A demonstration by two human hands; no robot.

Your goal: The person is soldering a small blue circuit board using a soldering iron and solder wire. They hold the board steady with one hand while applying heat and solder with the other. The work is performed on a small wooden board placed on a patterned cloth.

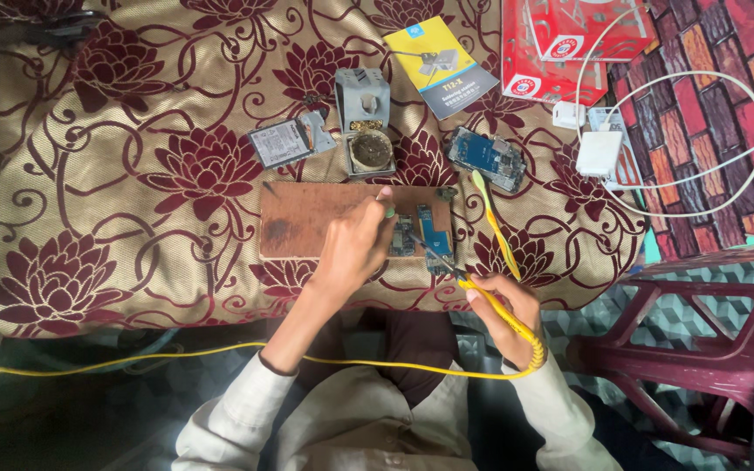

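Heat risk: your right hand (503, 305) grips the soldering iron (473, 286), tip beside your left hand (355, 244) pinching the circuit board (405, 235) at the wooden board's (303, 220) right edge

Two hands work here: a left hand (355, 244) and a right hand (503, 305). There are three circuit boards, two on the one wooden board (307, 218) and one apart, one soldering iron (482, 292), one toothbrush (495, 222), one soldering stand (366, 126), one yellow booklet (441, 65), one white charger (599, 153), one red box (560, 39).

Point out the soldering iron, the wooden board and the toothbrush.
soldering iron (501, 307), head view, on its yellow handle in the right hand.
wooden board (300, 220), head view, on its bare left part.
toothbrush (497, 228), head view, on its yellow-green handle.
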